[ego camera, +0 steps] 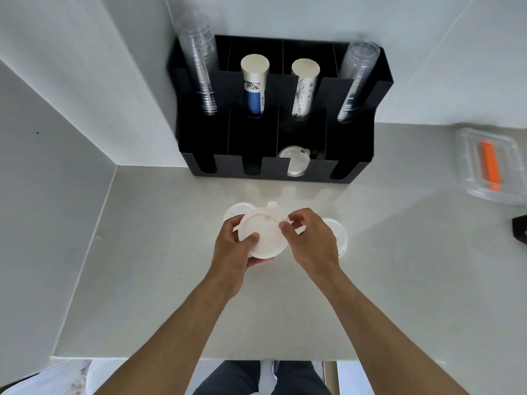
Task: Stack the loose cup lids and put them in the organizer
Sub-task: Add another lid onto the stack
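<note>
I hold a white cup lid (263, 233) above the counter, tilted toward me. My left hand (235, 249) grips its left and lower edge. My right hand (309, 240) pinches its right rim with the fingertips. Whether more lids sit under it I cannot tell. One loose lid (238, 209) lies on the counter behind my left hand, another loose lid (338, 233) is partly hidden behind my right hand. The black organizer (273, 171) stands against the wall, and a stack of white lids (295, 161) sits in its third front slot.
The organizer's back slots hold two stacks of clear cups (199, 61) (356, 81) and two paper cup stacks (253, 84) (303, 86). A clear tray with an orange item (490, 166) and a black object (520, 228) lie at the right. A wall (57, 166) bounds the left.
</note>
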